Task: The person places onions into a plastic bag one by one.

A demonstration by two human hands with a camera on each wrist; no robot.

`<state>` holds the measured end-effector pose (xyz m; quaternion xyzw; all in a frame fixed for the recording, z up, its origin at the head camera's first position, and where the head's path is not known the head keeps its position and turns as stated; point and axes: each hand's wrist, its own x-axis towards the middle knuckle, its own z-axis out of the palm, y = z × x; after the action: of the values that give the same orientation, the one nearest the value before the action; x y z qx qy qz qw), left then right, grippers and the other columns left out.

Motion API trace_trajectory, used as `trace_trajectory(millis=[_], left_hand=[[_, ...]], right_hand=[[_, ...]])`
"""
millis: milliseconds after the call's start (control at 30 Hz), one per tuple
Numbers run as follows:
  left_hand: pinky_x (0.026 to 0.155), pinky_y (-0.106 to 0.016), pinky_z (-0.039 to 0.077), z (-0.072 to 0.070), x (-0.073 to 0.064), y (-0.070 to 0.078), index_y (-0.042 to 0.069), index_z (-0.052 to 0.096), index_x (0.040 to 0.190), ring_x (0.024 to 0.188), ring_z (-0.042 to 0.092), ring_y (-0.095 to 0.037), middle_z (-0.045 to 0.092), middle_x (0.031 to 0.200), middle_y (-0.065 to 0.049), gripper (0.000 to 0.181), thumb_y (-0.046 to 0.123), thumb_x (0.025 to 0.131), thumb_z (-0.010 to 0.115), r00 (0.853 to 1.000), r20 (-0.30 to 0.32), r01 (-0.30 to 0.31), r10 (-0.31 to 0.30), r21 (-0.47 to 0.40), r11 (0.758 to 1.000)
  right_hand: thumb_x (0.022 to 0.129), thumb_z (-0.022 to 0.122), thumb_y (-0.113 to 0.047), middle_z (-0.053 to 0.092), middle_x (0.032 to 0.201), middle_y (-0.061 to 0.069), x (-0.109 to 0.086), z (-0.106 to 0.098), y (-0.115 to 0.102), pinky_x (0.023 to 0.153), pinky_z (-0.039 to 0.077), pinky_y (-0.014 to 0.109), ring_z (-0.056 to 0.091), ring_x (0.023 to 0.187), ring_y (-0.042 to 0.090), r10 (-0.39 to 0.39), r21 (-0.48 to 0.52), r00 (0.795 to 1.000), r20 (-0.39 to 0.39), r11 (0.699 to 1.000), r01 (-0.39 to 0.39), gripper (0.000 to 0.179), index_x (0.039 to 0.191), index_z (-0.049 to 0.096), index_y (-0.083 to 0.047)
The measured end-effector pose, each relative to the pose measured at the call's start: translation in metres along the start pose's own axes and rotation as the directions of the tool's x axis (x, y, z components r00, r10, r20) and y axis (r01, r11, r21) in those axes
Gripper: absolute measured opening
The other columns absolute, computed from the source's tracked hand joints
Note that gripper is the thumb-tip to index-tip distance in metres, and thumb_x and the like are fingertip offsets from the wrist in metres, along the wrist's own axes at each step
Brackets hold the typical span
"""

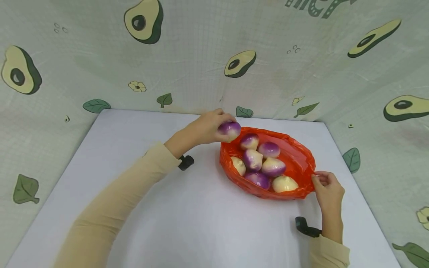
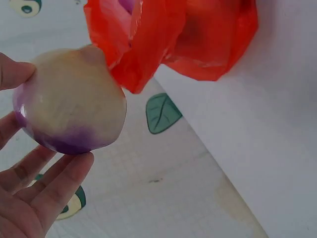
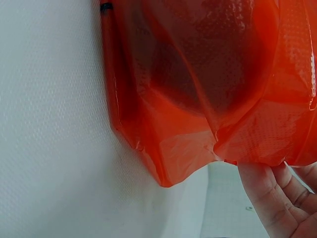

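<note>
My left hand grips a purple-and-white turnip at the far left rim of a red plastic bag. In the left wrist view, thumb and fingers spread around this turnip, its pale side toward the camera. The bag lies wide open on the table, and several more turnips are heaped in its left and front part. At the bag's right edge, my right hand pinches the plastic rim. The right wrist view shows the fingertips at the bag's edge; part of that hand is out of frame.
The bag rests on a white table, right of its middle. Behind and beside the table hangs a pale cloth printed with avocados and leaves. Black straps with small devices are worn on both wrists.
</note>
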<state>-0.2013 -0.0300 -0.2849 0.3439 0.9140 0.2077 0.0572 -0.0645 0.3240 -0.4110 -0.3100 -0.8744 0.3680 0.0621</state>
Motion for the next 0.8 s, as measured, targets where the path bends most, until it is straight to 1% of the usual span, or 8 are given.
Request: trace_trajectory(millis=[100,133,200,433,567,667,700,800], left_hand=[[0.09,-0.034,0.051,0.008,0.005,0.009,0.02,0.056,0.125,0.104,0.056,-0.021,0.054,0.118,-0.008,0.045,0.036,0.084,0.064,0.999,0.006,-0.032,0.032,-0.001,0.999],[0.091,-0.034,0.051,0.01,0.007,0.011,0.02,0.056,0.125,0.104,0.056,-0.021,0.054,0.117,-0.008,0.045,0.037,0.084,0.063,0.999,0.006,-0.041,0.041,0.0,0.999],[0.091,-0.033,0.051,0.014,0.011,0.016,0.022,0.056,0.126,0.103,0.056,-0.02,0.053,0.116,-0.007,0.046,0.039,0.084,0.064,0.998,0.013,-0.057,0.057,0.005,0.998],[0.092,-0.03,0.05,0.026,0.024,0.034,0.025,0.053,0.128,0.106,0.054,-0.017,0.051,0.12,-0.005,0.047,0.041,0.085,0.062,0.995,0.066,-0.077,0.077,0.004,0.997],[0.092,-0.03,0.049,0.034,0.03,0.041,0.025,0.052,0.13,0.106,0.054,-0.016,0.05,0.12,-0.004,0.047,0.043,0.087,0.059,0.992,0.086,-0.088,0.09,-0.02,0.996],[0.092,-0.03,0.049,0.039,0.034,0.047,0.025,0.051,0.131,0.104,0.053,-0.015,0.05,0.119,-0.003,0.047,0.042,0.087,0.059,0.99,0.094,-0.096,0.101,-0.055,0.994],[0.092,-0.029,0.049,0.041,0.035,0.049,0.025,0.051,0.131,0.103,0.053,-0.014,0.05,0.118,-0.002,0.047,0.042,0.087,0.059,0.99,0.095,-0.101,0.107,-0.065,0.993],[0.09,-0.027,0.048,0.045,0.041,0.056,0.026,0.051,0.13,0.101,0.052,-0.013,0.05,0.116,-0.001,0.046,0.04,0.087,0.06,0.987,0.093,-0.123,0.131,-0.09,0.988]], right_hand=[[0.094,0.044,-0.037,0.055,0.118,0.015,-0.001,0.0,-0.002,0.07,0.052,0.015,0.053,0.096,0.019,0.006,-0.005,1.0,0.007,1.0,-0.006,0.045,0.128,0.049,-0.008],[0.094,0.044,-0.038,0.055,0.118,0.015,-0.001,0.0,-0.001,0.074,0.054,0.021,0.053,0.097,0.02,0.005,-0.002,1.0,0.005,1.0,-0.005,0.045,0.128,0.048,-0.008],[0.094,0.044,-0.04,0.056,0.114,0.014,0.001,0.001,0.001,0.073,0.055,0.025,0.054,0.094,0.019,-0.002,-0.01,1.0,-0.006,1.0,0.002,0.045,0.126,0.049,-0.008],[0.094,0.046,-0.039,0.056,0.113,0.016,0.001,0.001,0.001,0.066,0.053,0.019,0.053,0.094,0.023,-0.007,0.003,1.0,-0.015,1.0,0.007,0.045,0.125,0.05,-0.007],[0.094,0.046,-0.042,0.056,0.108,0.015,0.003,0.004,0.004,0.075,0.056,0.038,0.053,0.09,0.022,-0.016,0.004,0.999,-0.033,1.0,0.016,0.047,0.123,0.05,-0.005],[0.094,0.045,-0.042,0.056,0.108,0.015,0.003,0.004,0.004,0.072,0.056,0.031,0.053,0.09,0.021,-0.012,0.002,0.999,-0.029,1.0,0.012,0.046,0.123,0.05,-0.006],[0.094,0.046,-0.042,0.056,0.109,0.015,0.003,0.003,0.003,0.067,0.055,0.026,0.053,0.09,0.021,-0.014,0.0,1.0,-0.026,1.0,0.014,0.047,0.123,0.05,-0.006],[0.094,0.045,-0.039,0.055,0.113,0.015,0.001,0.001,0.0,0.058,0.044,0.008,0.053,0.092,0.021,0.0,0.005,1.0,-0.004,1.0,0.0,0.045,0.125,0.049,-0.007]])
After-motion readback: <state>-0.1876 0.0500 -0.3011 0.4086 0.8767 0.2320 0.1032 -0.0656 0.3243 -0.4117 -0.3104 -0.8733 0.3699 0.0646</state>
